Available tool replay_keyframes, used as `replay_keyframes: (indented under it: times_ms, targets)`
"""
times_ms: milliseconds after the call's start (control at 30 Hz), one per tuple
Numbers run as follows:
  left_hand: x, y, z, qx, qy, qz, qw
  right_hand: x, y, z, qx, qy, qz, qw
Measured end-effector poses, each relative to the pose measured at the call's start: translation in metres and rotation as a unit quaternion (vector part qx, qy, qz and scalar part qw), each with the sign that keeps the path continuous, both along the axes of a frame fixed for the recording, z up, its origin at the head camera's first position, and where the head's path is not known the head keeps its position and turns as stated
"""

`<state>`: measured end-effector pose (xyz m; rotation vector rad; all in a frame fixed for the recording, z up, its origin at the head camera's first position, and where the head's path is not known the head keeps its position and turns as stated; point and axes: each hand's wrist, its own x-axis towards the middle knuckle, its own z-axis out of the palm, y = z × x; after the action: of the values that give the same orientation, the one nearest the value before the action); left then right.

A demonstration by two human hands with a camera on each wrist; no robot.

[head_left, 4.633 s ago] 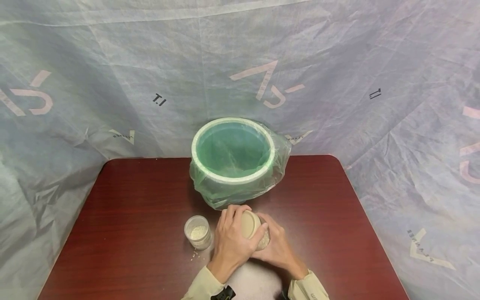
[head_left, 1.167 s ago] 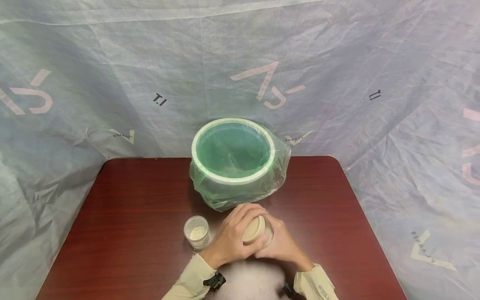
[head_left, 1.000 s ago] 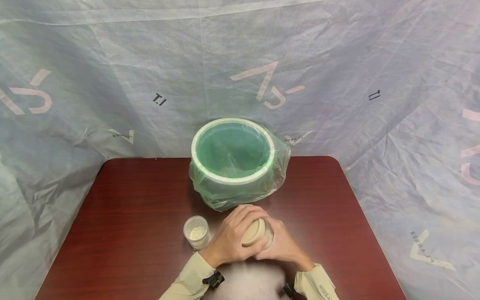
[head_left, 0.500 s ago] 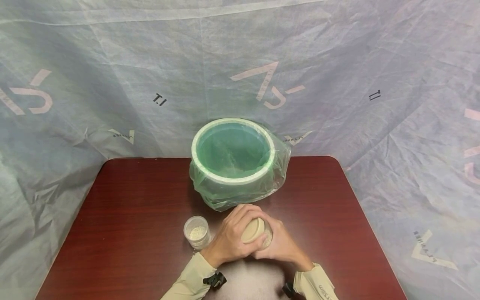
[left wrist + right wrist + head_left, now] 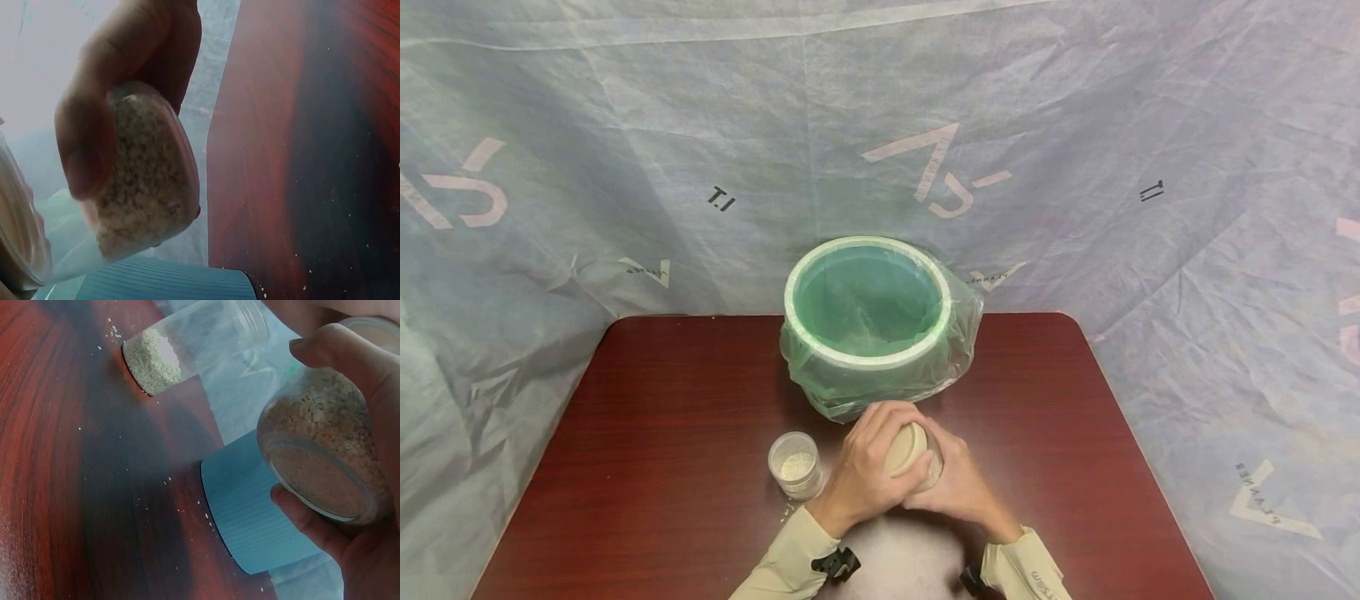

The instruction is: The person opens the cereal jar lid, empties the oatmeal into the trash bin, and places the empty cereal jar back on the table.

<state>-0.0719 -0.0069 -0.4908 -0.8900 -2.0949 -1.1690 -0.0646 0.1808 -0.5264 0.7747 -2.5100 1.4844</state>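
A clear jar of pale oat-like flakes is held tilted between both hands, over the near part of the table. My left hand grips its beige lid, with the fingers over the far side and the thumb on the near side. Around the jar's body my right hand is curled; the right wrist view shows the jar's round base turned toward that camera. The lid sits on the jar's mouth. Left of the hands a second clear jar stands upright without a lid, partly filled with paler flakes.
Behind the hands stands a round bin with a white rim and a green plastic bag lining it. Crumbs lie beside the open jar on the red-brown table. Grey fabric hangs around the table.
Both hands keep their hold on the jar and its lid. Compared with the earliest frame, the lid faces more to the left; lately the hands have shifted slightly toward the bin.
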Motion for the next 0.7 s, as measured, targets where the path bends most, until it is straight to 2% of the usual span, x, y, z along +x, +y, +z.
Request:
replay_keyframes:
  times_ms: [400, 700]
  targets:
    - [0.0, 0.005, 0.001, 0.022, -0.017, 0.044, 0.9987, 0.0, -0.008, -0.004, 0.001, 0.035, -0.034, 0.9988]
    - [0.003, 0.011, 0.003, 0.032, -0.034, 0.101, 0.9938, -0.002, -0.014, -0.006, -0.004, 0.079, -0.052, 0.9955]
